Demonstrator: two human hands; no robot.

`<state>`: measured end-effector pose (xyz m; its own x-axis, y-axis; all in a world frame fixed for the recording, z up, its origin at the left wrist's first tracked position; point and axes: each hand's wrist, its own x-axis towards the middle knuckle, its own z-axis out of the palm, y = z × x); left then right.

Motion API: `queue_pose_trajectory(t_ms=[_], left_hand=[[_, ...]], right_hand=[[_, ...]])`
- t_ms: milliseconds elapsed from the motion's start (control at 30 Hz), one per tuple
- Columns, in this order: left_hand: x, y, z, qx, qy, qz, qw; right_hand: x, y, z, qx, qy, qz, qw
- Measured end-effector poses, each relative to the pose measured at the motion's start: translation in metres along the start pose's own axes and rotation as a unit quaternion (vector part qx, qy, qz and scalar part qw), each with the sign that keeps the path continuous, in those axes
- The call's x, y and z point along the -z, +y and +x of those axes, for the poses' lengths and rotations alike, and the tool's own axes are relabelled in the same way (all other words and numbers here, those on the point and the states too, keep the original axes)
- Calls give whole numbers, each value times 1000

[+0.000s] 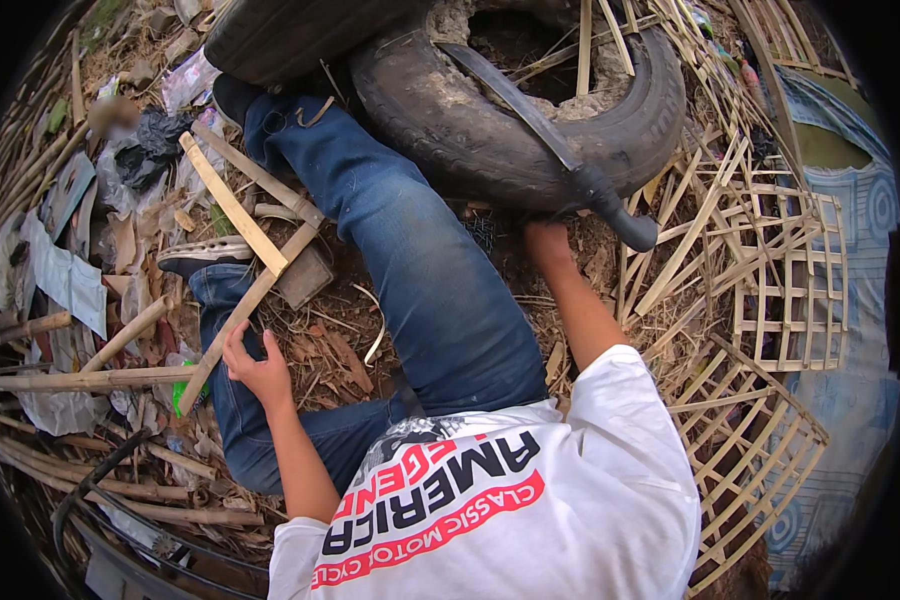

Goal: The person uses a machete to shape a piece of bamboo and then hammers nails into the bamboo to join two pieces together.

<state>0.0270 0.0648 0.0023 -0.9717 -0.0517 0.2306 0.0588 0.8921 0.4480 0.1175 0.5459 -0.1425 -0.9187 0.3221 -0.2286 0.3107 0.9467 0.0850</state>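
1. The long bamboo slat (232,325) lies slanted across the person's left knee, its upper end crossing a second slat (232,205) near a flat grey block (308,276); I judge it the piece in hand, so keep it propped on the leg while it is handled
2. The left hand (255,365) closes a loose grip on the slat's lower part, fingers curled round its edge; a firmer hold lower down would likely stop it twisting
3. The right hand (547,238) reaches to the ground below the black handle (610,205) of a large curved blade (530,110); whether its grip is closed on anything I cannot tell
4. The blade rests across an old tyre (530,120); take it by the handle only, edge turned away from the jeans-clad leg (420,270)
5. Mind the woven bamboo lattice (760,300) to the right and the loose sticks and litter on the ground to the left, which could snag a swing
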Motion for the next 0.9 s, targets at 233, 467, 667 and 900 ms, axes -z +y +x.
queue_pose_trajectory(t_ms=[233, 467, 667, 900], left_hand=[[7, 3, 2, -3, 3, -4, 1000], [0, -4, -1, -1, 7, -10, 1000], [-6, -2, 1, -7, -3, -11, 1000], [-13, 13, 5, -4, -3, -40, 999]], right_hand=[[26, -4, -9, -72, 23, 178, 981], [-5, -5, -26, -152, 140, 507, 836], [45, -5, -48, -255, -13, 731, 632], [155, -24, -90, -152, -69, 889, 426]])
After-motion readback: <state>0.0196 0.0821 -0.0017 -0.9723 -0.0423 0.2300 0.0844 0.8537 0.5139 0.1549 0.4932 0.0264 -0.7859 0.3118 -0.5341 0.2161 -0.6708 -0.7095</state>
